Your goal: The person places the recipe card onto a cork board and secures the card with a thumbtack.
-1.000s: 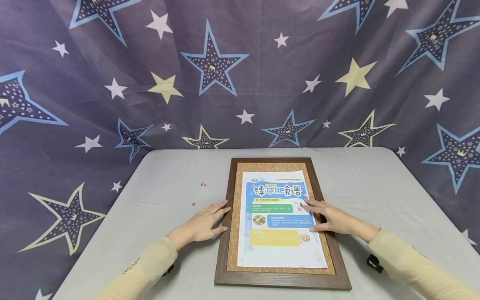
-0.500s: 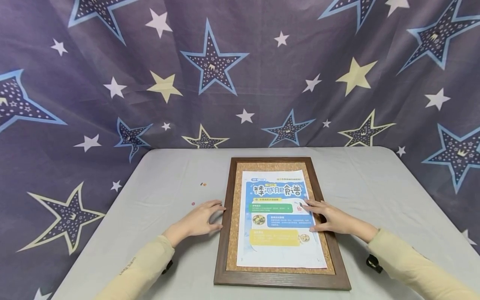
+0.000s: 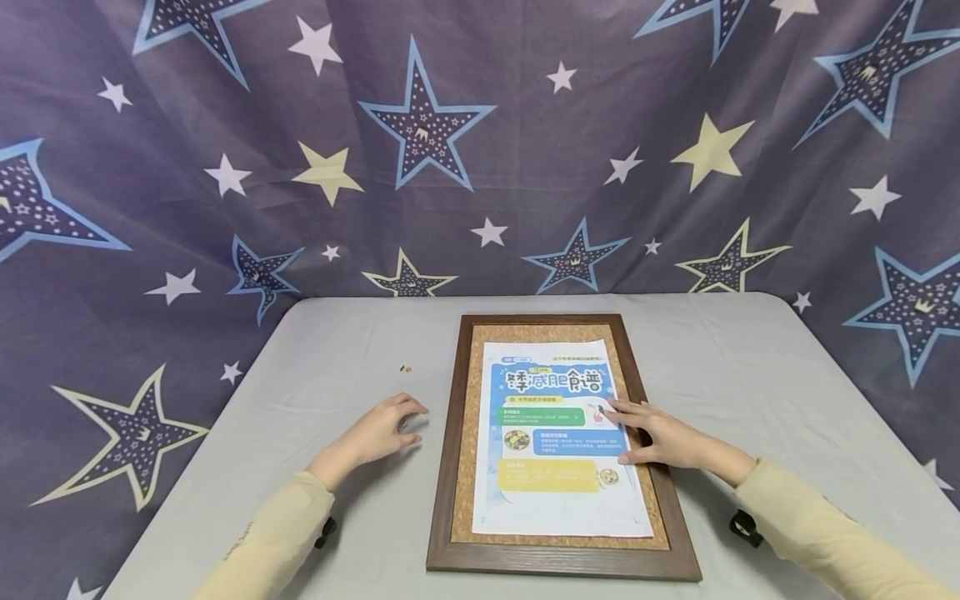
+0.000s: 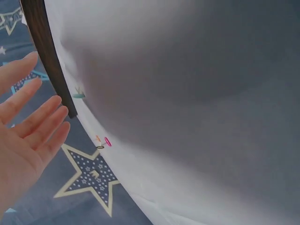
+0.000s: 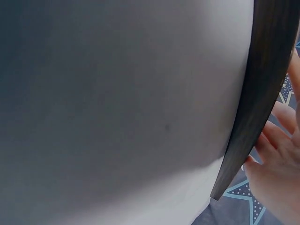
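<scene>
A brown-framed cork board [image 3: 468,517] lies flat on the table with a printed poster [image 3: 562,512] on it. To the left of the board, my left hand [image 3: 375,435] hovers over the tablecloth, apart from the frame, fingers loosely bent with nothing in them. My right hand [image 3: 671,437] rests across the board's right edge, its fingertips on the poster's margin. Beyond the left hand in the left wrist view are small pushpins: a teal one [image 4: 78,95], a pink one [image 4: 108,141] and an orange one [image 4: 98,138].
A pale grey cloth covers the table [image 3: 750,358]. Behind and beside it hangs a dark curtain [image 3: 525,167] with star prints. The board takes up the table's middle, and small pins [image 3: 406,368] lie left of its upper part.
My left hand has left the board's left edge and moved leftward, now covering the spot where a pink pin showed. The right hand and the board stay put.
</scene>
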Available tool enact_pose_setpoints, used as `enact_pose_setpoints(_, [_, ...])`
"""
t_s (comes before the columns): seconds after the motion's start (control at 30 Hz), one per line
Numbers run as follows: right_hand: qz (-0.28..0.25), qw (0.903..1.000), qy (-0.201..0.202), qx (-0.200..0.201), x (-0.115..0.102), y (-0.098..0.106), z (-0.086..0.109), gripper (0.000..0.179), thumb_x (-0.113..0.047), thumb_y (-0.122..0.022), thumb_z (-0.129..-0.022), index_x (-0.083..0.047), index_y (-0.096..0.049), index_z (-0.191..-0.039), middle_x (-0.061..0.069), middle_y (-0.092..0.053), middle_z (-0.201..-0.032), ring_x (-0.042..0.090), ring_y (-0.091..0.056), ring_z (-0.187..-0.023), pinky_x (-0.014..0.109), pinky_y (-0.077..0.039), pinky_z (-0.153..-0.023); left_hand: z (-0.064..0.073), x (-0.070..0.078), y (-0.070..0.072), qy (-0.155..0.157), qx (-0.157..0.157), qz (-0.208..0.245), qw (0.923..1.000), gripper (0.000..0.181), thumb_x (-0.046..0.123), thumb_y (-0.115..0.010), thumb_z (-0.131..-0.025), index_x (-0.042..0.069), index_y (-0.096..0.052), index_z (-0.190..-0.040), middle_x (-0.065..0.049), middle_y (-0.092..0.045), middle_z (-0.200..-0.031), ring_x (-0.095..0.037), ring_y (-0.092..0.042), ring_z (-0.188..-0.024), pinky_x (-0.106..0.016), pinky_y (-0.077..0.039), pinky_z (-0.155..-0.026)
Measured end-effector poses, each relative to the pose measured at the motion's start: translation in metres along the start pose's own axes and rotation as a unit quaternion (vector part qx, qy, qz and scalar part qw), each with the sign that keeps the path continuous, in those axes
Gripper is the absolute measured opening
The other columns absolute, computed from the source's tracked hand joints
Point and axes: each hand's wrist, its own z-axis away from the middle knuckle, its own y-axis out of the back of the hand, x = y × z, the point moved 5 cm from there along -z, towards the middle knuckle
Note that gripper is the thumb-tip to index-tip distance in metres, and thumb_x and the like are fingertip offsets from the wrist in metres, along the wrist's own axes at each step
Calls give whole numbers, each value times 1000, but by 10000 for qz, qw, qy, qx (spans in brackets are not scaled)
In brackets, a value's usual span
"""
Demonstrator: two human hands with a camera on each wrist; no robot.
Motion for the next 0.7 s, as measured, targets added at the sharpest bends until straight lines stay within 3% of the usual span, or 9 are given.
enact_pose_setpoints(0.4, [-44, 10000, -53, 4, 0, 0, 1, 69, -37, -64, -78, 6, -42, -128, 28, -28, -136, 50, -25, -121, 62, -20, -94, 4, -14, 0, 99, 46, -29, 9999, 30, 4, -67, -74, 1, -61, -103, -10, -57, -102, -28, -54, -98, -42, -43, -87])
enact_pose_setpoints(0.7, [-78, 10000, -34, 10, 2, -1, 0, 69, -36, -64, -78, 5, -41, -128, 28, -28, -136, 49, -26, -121, 62, -19, -95, 4, -17, 1, 373, -140, 96, 9992, 24, -3, -65, -74, 2, -62, -98, -5, -58, -95, -21, -56, -87, -34, -47, -78])
